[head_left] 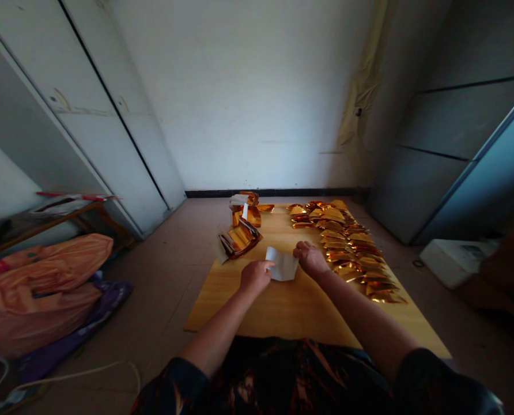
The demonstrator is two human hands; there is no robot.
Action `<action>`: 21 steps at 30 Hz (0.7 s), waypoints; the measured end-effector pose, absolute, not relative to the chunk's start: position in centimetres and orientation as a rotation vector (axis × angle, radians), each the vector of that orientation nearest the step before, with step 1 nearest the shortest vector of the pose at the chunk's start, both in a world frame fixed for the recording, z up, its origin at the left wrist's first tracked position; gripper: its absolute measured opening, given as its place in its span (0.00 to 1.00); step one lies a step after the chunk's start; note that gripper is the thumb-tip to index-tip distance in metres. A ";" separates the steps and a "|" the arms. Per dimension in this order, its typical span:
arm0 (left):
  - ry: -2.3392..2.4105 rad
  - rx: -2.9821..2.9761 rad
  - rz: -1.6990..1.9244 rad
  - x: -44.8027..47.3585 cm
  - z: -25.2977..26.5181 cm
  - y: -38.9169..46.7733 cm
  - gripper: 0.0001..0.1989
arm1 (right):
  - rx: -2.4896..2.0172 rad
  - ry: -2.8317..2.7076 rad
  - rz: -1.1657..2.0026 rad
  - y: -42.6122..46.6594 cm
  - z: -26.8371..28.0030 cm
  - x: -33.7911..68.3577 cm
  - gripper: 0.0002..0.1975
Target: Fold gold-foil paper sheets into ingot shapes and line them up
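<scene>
A sheet of pale paper (282, 266) is stretched between my two hands, just above the wooden table. My left hand (256, 275) pinches its left edge, with the fingertips on the sheet. At the opposite edge, my right hand (311, 258) is closed on the upper right corner. To the left of the sheet lie stacks of gold foil paper (242, 237), some slightly curled. Rows of folded gold foil pieces (347, 248) overlap along the right side of the table, close to my right hand.
The low wooden tabletop (257, 317) stands in front of a white wall. An orange plastic bag (45, 288) and a cord (88, 372) lie on the floor at left. Grey cabinets (101, 104) rise on the left, and a white box (447, 262) sits at right.
</scene>
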State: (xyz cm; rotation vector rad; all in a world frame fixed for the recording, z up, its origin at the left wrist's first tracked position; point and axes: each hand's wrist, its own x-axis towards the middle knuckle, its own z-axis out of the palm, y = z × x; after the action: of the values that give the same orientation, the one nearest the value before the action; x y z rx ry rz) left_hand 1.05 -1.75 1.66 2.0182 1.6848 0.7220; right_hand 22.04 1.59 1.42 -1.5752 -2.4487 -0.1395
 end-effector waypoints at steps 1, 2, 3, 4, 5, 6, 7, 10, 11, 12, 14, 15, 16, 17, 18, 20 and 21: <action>1.670 2.047 0.666 1.2 1.8 -2.1 0.19 | -1.594 -2.492 -0.152 1.9 1.7 21.9 0.12; 1.663 2.062 0.622 1.3 1.9 -2.4 0.19 | -1.598 -2.528 -0.152 2.3 1.9 21.7 0.12; 1.654 2.073 0.588 1.4 2.0 -2.7 0.19 | -1.592 -2.555 -0.142 2.5 2.0 21.5 0.12; 1.629 2.092 0.559 1.5 2.0 -3.0 0.19 | -1.579 -2.576 -0.126 2.8 2.1 21.3 0.12; 1.591 2.117 0.535 1.6 2.1 -3.3 0.21 | -1.563 -2.589 -0.107 3.0 2.2 21.3 0.12; 1.542 2.149 0.513 1.7 2.2 -3.6 0.22 | -1.553 -2.587 -0.090 3.1 2.2 21.3 0.13; 1.487 2.188 0.494 1.7 2.3 -3.9 0.24 | -1.554 -2.566 -0.079 3.3 2.4 21.3 0.15; 1.428 2.324 0.438 2.0 2.5 -4.9 0.25 | -1.608 -2.355 -0.073 3.3 3.0 21.8 0.22; 1.466 2.366 0.404 2.1 2.6 -5.1 0.23 | -1.610 -2.248 -0.069 3.0 3.2 21.9 0.22; 1.516 2.402 0.360 2.2 2.6 -5.3 0.22 | -1.586 -2.143 -0.052 2.7 3.4 21.9 0.21; 1.598 2.473 0.282 2.5 2.6 -5.6 0.18 | -1.474 -1.985 0.032 1.4 3.3 21.5 0.17; 1.627 2.508 0.261 2.7 2.5 -5.6 0.16 | -1.376 -1.989 0.108 0.7 3.0 21.1 0.15; 1.644 2.544 0.263 2.9 2.5 -5.7 0.15 | -1.296 -2.012 0.186 -0.1 2.5 20.7 0.14; 1.657 2.579 0.287 3.1 2.5 -5.8 0.15 | -1.249 -2.048 0.261 -0.9 1.9 20.2 0.14; 1.668 2.612 0.324 3.3 2.5 -5.9 0.15 | -1.245 -2.080 0.315 -1.5 1.3 19.7 0.16; 1.665 2.683 0.432 3.7 2.6 -6.1 0.14 | -1.317 -2.131 0.335 -2.3 0.0 19.1 0.15; 1.636 2.727 0.490 3.8 2.7 -6.2 0.13 | -1.332 -2.160 0.324 -2.5 -0.4 19.0 0.14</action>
State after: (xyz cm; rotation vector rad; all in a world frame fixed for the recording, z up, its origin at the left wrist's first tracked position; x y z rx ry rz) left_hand 3.79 -6.19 2.70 2.7273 1.6356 0.4900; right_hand 18.95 -2.48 -0.43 -1.3319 -2.1605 0.3239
